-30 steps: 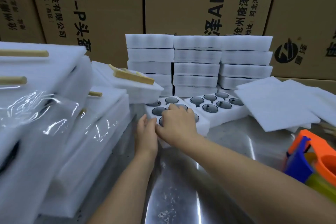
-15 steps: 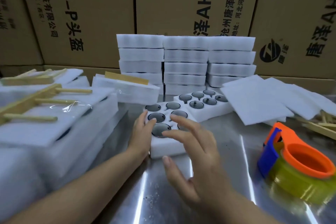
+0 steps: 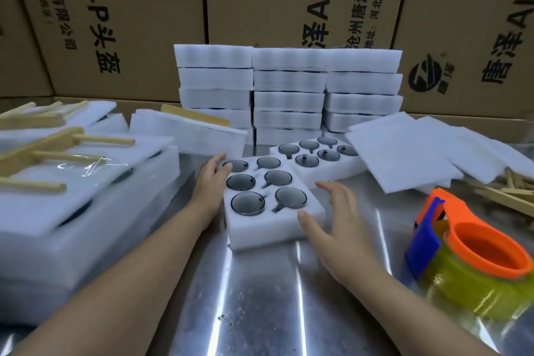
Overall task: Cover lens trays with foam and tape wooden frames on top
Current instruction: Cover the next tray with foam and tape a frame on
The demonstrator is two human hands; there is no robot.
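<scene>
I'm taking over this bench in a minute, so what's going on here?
A person is working at a steel table with a foam lens tray of six dark lenses between both hands. The left hand rests against its left side; the right hand is open at its right front corner. The tray is uncovered, as is a second tray behind it. Foam sheets and a tape dispenser wait on the right; finished packs with wooden frames lie on the left.

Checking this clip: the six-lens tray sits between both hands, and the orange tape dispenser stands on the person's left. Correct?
Not quite. The head view shows the tape dispenser on the person's right; the six-lens tray does sit between the left hand and right hand.
</scene>
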